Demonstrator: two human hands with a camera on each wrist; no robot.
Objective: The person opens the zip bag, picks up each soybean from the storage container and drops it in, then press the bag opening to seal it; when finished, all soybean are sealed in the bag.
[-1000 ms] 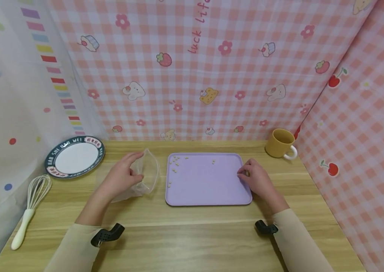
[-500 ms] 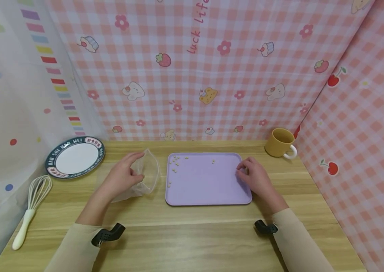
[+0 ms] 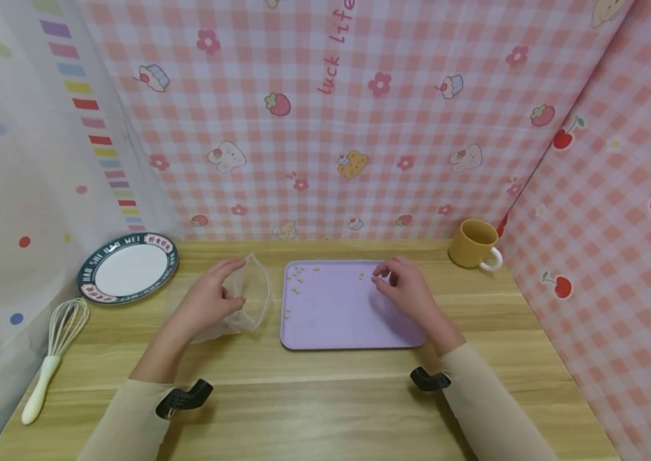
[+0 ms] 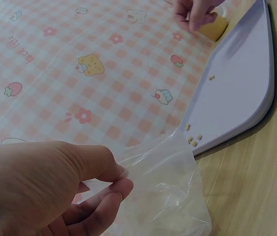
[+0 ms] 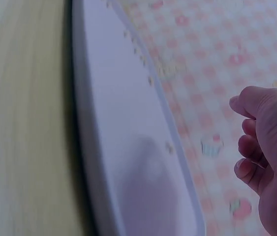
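Note:
My left hand (image 3: 210,296) pinches the edge of a clear plastic bag (image 4: 163,191) between thumb and fingers, its mouth spread beside the tray. The lilac tray (image 3: 331,320) lies just right of the bag. Small yellowish pieces (image 3: 296,272) are scattered mostly along its left side, with another small piece (image 3: 361,275) near the far edge. Over the right part of the tray is my right hand (image 3: 406,288), thumb and index tips together in a pinch in the right wrist view (image 5: 266,132). The small piece between them is mostly hidden by the fingers.
A dark-rimmed white plate (image 3: 132,267) and a whisk (image 3: 51,358) lie on the left of the wooden table (image 3: 313,410). At the back right stands a yellow mug (image 3: 472,244) with a white handle. Patterned cloth (image 3: 313,128) hangs behind.
My right hand has moved left from the tray's right edge, further over the tray, and its shadow now falls on it. The left hand and bag stay in place.

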